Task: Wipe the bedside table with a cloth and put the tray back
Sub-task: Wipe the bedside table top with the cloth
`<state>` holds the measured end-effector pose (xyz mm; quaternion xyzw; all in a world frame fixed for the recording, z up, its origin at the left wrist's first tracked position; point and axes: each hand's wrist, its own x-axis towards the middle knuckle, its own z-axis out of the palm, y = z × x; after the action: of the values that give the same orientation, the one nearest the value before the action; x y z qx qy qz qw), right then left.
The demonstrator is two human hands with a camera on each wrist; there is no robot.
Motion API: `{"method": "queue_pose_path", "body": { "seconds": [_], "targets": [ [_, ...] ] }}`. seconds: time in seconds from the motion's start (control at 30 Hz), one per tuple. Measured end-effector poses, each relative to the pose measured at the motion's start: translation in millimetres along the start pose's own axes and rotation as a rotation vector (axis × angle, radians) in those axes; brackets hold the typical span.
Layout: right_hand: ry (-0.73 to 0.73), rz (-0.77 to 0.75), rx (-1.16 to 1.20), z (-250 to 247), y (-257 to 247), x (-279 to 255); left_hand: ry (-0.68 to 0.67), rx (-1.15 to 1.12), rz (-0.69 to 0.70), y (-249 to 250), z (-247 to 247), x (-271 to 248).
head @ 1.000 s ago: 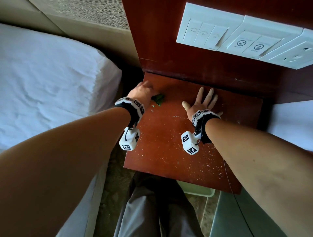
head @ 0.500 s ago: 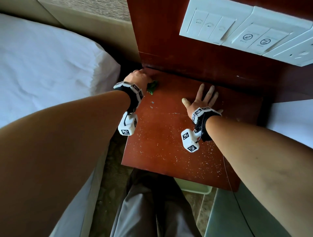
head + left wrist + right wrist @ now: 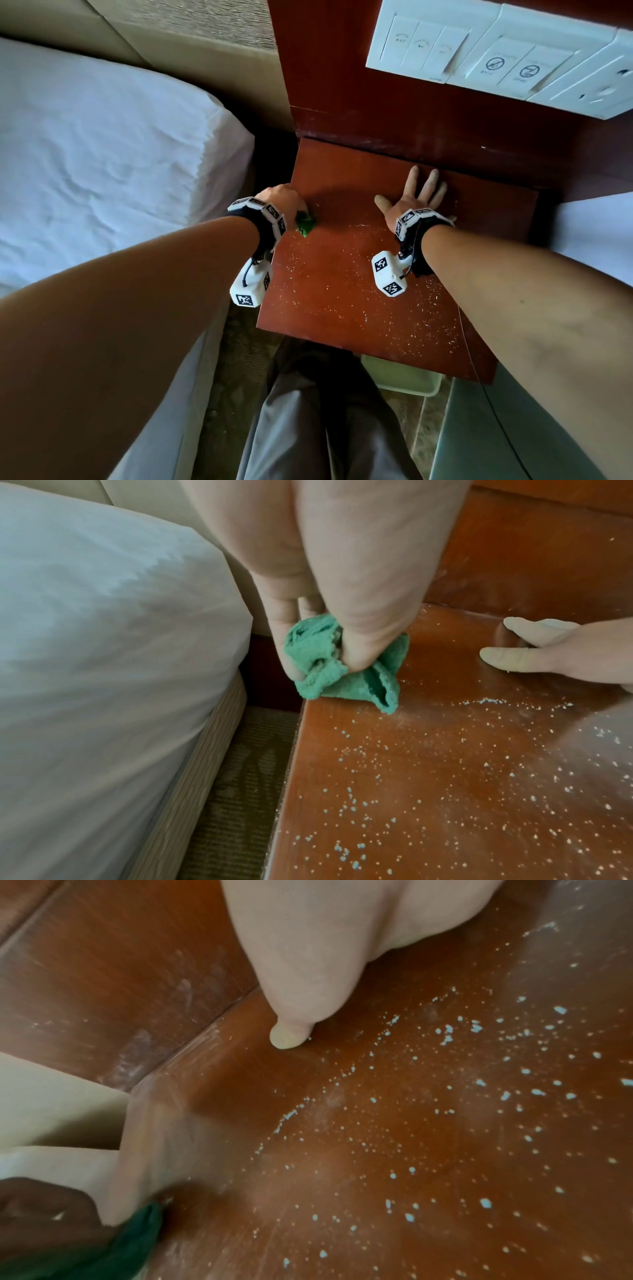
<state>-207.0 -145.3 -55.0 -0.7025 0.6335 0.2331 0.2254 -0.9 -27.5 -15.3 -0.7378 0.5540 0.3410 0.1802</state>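
Note:
A red-brown bedside table (image 3: 342, 301) (image 3: 445, 777) (image 3: 377, 1150) is strewn with small white crumbs over its near half. My left hand (image 3: 281, 205) (image 3: 322, 653) grips a bunched green cloth (image 3: 305, 224) (image 3: 342, 669) (image 3: 137, 1240) and presses it on the table's left edge. Flat on the table's far right part lies my right hand (image 3: 414, 195) (image 3: 534, 647), fingers spread; its thumb (image 3: 291, 1031) touches the wood. A pale green tray (image 3: 404, 377) shows below the table's front edge, partly hidden.
A white bed (image 3: 102, 171) (image 3: 103, 642) stands close on the left with a narrow gap to the table. A red-brown back panel (image 3: 411, 113) carries a white switch plate (image 3: 496, 58). My grey trouser leg (image 3: 315, 428) is in front. White bedding (image 3: 596, 236) lies at the right.
My left hand with the cloth has slid from the far left corner toward me along the left edge. The right hand stays flat in place. The view shifted slightly.

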Motion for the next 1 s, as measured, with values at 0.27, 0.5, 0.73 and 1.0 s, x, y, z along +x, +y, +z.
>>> {"method": "queue_pose_path", "body": {
  "seconds": [0.27,0.5,0.73,1.0],
  "targets": [
    [0.089,-0.457,0.283,-30,-14,-21,0.151,-0.255,-0.113,30,-29,-9],
    [-0.281,-0.608,0.255,-54,-49,-55,0.153,-0.244,-0.093,63,-44,-12],
    [-0.105,-0.490,0.128,-48,-31,-31,0.246,-0.460,-0.063,50,-21,-13],
    [0.291,-0.491,0.096,-50,-22,-1,0.187,-0.135,-0.132,19,22,-6]
  ]
}}
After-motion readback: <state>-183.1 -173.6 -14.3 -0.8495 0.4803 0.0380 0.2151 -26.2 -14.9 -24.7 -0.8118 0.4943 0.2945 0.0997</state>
